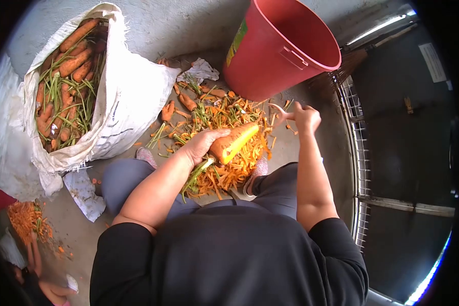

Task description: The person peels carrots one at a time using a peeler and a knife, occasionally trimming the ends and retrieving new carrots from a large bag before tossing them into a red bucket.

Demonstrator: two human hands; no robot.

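Observation:
A large carrot (235,143) with green stem stubs lies in my left hand (203,145), fingers wrapped round it. One side of the carrot is peeled to bright orange; the rest keeps its duller skin. My right hand (307,120) grips a pale pinkish peeler (278,115), held to the right of the carrot and apart from it. Below the carrot, between my feet, spreads a heap of orange peelings (237,176) mixed with green stems.
A red bucket (270,56) stands beyond the heap. To the left leans a white sack (132,97) of unpeeled carrots (66,107). Several carrot pieces (187,102) lie on the floor. A metal grille (359,148) borders the right. Another person (35,275) sits at lower left near more peelings (25,222).

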